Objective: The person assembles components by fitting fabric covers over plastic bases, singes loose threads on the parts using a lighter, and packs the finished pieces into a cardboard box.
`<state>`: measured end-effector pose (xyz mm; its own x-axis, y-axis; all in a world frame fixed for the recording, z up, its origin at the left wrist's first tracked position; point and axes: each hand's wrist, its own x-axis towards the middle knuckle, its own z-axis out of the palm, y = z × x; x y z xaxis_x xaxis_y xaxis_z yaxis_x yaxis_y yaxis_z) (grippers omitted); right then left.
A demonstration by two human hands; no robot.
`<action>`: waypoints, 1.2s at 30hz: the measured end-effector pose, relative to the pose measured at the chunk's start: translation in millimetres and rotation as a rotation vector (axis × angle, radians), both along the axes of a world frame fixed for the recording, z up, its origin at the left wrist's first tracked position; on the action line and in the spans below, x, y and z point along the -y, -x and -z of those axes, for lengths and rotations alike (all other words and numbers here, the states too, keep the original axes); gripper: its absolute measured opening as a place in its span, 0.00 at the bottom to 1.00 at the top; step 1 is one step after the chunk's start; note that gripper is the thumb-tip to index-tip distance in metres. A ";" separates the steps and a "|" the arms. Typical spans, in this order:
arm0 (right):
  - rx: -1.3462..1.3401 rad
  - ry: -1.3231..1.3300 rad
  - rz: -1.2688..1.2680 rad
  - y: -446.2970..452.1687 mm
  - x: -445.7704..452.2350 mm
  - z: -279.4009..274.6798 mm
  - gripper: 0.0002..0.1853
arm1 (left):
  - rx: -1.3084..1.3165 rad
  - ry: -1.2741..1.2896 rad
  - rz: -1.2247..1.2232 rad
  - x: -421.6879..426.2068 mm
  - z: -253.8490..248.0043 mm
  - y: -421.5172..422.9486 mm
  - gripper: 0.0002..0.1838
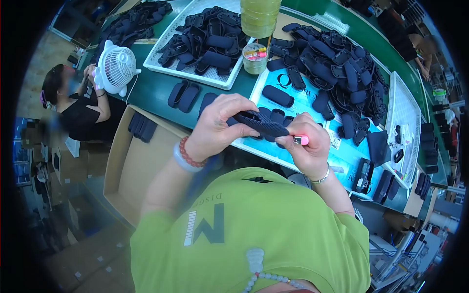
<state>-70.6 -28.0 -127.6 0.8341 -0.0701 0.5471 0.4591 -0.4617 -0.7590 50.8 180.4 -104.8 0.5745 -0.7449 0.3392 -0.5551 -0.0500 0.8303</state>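
Note:
Between my hands is a black textured padded piece [267, 124], long and rounded, held tilted above the table's edge. My left hand [217, 123] pinches its left end with thumb and fingers, where a hollow shows. On the other side, my right hand [311, 149] is closed at its right end. A small pink object with a metal end [303, 140], like a lighter, sticks out of the right hand's grip. Behind the hands, more black padded pieces [278, 96] lie in a row, partly hidden by the fingers.
A large heap of black pieces [332, 63] covers the blue printed sheet [305, 100]. A white tray [155, 62] holds more. A yellow tape roll [260, 19] and cup [254, 66] stand behind. A fan [117, 68], cardboard box [141, 171] and seated person [73, 102] are at left.

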 end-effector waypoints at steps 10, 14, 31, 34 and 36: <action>-0.313 -0.375 0.050 10.6 15.0 1.9 0.07 | 0.453 0.047 -0.192 -2.6 4.7 -3.2 0.20; -0.327 -0.307 0.076 19.0 19.0 14.7 0.14 | 0.580 0.057 -0.202 0.0 16.7 -2.7 0.22; -0.619 -1.303 0.195 44.9 -2.2 77.1 0.20 | -1.120 0.267 -0.008 46.9 94.0 39.6 0.26; -0.635 -1.359 0.183 44.8 -12.2 81.2 0.20 | -1.062 0.267 0.010 62.1 83.0 39.7 0.23; -0.635 -1.394 0.156 42.4 -17.7 80.1 0.18 | -1.063 0.264 -0.009 65.0 88.6 37.6 0.21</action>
<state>-113.0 -10.2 -207.7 0.8329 -0.3134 -0.4562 -0.0805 0.7469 -0.6600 13.2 115.5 -193.4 0.6734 -0.7160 -0.1842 0.4503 0.1996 0.8703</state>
